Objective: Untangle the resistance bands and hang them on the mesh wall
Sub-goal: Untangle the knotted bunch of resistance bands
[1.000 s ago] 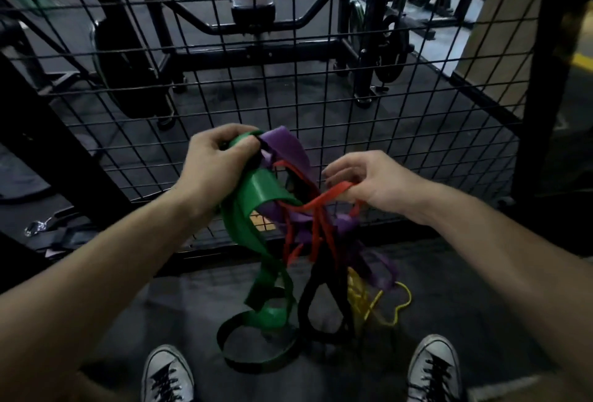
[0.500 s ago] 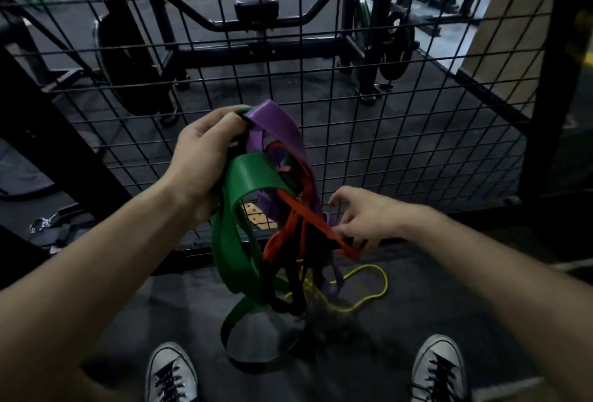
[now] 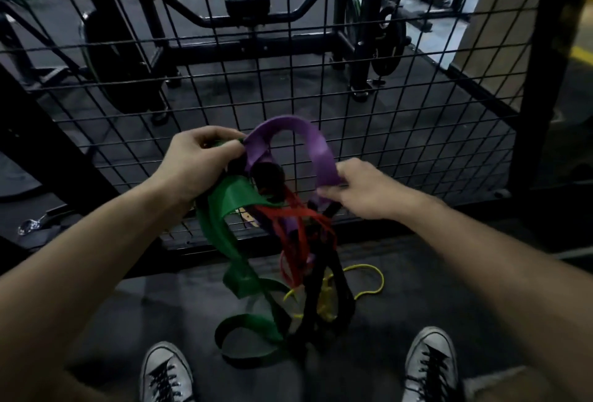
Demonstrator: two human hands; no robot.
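- Tangle of resistance bands [image 3: 282,241] hangs in front of the mesh wall [image 3: 401,132], just short of the wire, with its lower loops dragging on the floor near it.
- My left hand [image 3: 199,160] is clenched around the top of the bundle, fingers curled over the green band [image 3: 224,209] and the root of the purple band [image 3: 288,132].
- My right hand [image 3: 362,189] pinches the other end of that purple arch, thumb and fingers closed on the flat strap, right beside the mesh wall.
- I judge purple is the one to free first: it sits highest and loops clear above the knot.
- I want to spread my hands apart along the mesh wall, slowly, so the arch opens and I can see where purple dives under the red band [image 3: 298,228].
- Pulling hard would, I think, cinch red and the black band [image 3: 321,289] tighter; gentle slack and a shake look safer.
- My left grip should loosen enough to let purple slide while green stays put.
- Yellow band [image 3: 369,283] trails on the floor below the mesh wall, between my shoes [image 3: 430,366]; I mind not to step on it.
- Nothing hangs on the wire yet.
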